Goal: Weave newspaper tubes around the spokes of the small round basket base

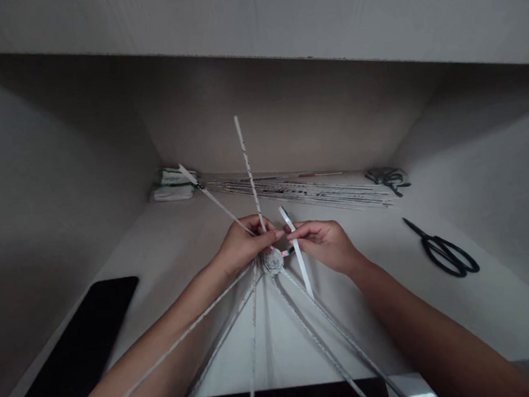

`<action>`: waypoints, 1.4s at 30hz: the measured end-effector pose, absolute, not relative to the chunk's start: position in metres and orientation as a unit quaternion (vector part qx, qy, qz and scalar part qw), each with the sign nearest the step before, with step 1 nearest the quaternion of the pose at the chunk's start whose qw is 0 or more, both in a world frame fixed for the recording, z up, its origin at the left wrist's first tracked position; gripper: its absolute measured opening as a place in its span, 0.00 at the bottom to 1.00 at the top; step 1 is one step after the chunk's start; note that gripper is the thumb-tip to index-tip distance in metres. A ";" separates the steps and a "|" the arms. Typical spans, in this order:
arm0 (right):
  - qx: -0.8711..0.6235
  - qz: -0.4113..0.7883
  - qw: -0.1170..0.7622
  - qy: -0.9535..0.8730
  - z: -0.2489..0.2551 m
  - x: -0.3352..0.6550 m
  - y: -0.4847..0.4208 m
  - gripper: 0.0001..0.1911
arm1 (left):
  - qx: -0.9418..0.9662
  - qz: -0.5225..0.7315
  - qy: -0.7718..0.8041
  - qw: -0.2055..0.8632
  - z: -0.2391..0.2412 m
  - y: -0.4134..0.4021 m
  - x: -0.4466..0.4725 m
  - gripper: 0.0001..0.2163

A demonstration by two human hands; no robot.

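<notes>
In the middle of the head view is a small round woven base (273, 261), with several thin rolled-paper sticks (307, 322) spreading out from it like spokes. My left hand (248, 240) is closed on the base's upper left side, thumb and fingers pinching it where two sticks rise away from me. To the right, my right hand (322, 241) pinches a flat white paper strip (301, 260) between thumb and fingers. The strip slants down past the base's right side. A short dark and red end shows between the base and my right fingers.
Behind my hands lies a bundle of rolled-paper sticks (301, 192) along the back wall. A white and green packet (174, 183) stands at back left, a dark crumpled bundle (388, 178) at back right. Black scissors (442, 253) lie right, a black flat mat (80, 347) left.
</notes>
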State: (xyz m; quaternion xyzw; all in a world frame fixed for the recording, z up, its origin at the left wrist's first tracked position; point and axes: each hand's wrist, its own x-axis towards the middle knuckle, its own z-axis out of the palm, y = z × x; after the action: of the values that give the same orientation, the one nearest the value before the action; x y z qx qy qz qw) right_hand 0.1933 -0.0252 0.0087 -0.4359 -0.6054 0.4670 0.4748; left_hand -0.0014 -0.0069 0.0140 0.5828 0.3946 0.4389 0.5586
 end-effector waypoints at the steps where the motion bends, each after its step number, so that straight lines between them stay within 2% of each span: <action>1: -0.436 0.464 0.470 -0.611 0.009 0.193 -0.027 0.06 | 0.583 0.453 0.399 0.544 0.014 -0.008 0.000 0.13; 9: -0.411 0.462 0.470 -0.630 0.010 0.186 -0.037 0.06 | 0.593 0.518 0.429 0.442 0.012 -0.013 0.010 0.13; 15: -0.403 0.448 0.478 -0.640 0.010 0.180 -0.039 0.07 | 0.635 0.528 0.435 0.360 0.004 -0.011 0.010 0.08; 27: -0.402 0.403 0.478 -0.669 0.006 0.180 -0.042 0.09 | 0.615 0.520 0.418 0.421 0.008 -0.011 0.010 0.07; 36: -0.388 0.385 0.480 -0.686 0.007 0.179 -0.043 0.10 | 0.594 0.512 0.423 0.455 0.010 -0.014 0.012 0.11; 42: -0.406 0.324 0.451 -0.726 0.008 0.180 -0.044 0.10 | 0.632 0.505 0.416 0.415 0.012 -0.014 0.011 0.07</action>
State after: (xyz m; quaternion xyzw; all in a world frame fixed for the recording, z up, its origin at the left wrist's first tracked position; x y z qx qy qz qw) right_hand 0.1796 -0.0441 0.0084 -0.4061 -0.7257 0.3243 0.4509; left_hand 0.0107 -0.0143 0.0119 0.6321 0.4158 0.5049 0.4154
